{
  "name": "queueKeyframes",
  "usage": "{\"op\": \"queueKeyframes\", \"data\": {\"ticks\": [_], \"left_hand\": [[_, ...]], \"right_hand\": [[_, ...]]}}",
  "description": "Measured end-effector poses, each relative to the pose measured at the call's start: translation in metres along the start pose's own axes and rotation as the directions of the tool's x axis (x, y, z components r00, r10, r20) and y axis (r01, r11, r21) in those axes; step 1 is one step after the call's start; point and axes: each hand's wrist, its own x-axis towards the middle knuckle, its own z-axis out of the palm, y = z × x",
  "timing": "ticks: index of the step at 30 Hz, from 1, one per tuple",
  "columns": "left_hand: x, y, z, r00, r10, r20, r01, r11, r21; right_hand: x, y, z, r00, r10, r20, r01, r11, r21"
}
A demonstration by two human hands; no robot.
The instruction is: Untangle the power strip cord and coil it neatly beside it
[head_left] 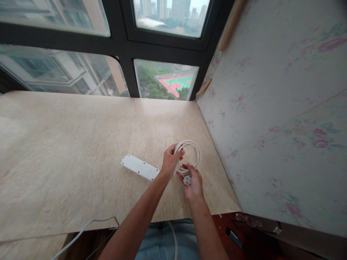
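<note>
A white power cord (198, 153) is wound into a round coil of several loops above the sill. My left hand (171, 159) grips the coil's left side, thumb across the loops. My right hand (193, 182) closes around the lower part of the coil, by the plug (187, 180), whose face points toward me. Left of my hands a white power strip (140, 167) lies on the sill, with small dark spots along its visible face. Its right end is partly hidden behind my left wrist.
The marble-patterned sill (67, 155) runs under dark-framed windows (162, 50). A flowered wall (260, 119) bounds it on the right. At the front left, a pale cable (89, 224) hangs over the edge. A dark object (234, 238) lies on the floor at lower right.
</note>
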Motion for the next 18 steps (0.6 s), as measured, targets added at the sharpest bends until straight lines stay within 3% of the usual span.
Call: {"op": "queueKeyframes", "data": {"ticks": [4,12,18], "left_hand": [[0.002,0.005,0.003,0.999,0.024,0.023,-0.026,0.997,0.077],[0.004,0.015,0.011,1.000,0.021,0.009,-0.023,0.979,0.202],[0.009,0.015,0.012,0.996,0.015,0.087,-0.042,0.947,0.320]], "right_hand": [[0.000,-0.001,0.001,0.996,0.086,0.000,-0.085,0.996,-0.020],[0.005,-0.003,-0.004,0.966,0.195,0.171,-0.177,0.978,-0.113],[0.008,0.000,-0.008,0.944,0.237,0.230,-0.240,0.971,-0.018]]}}
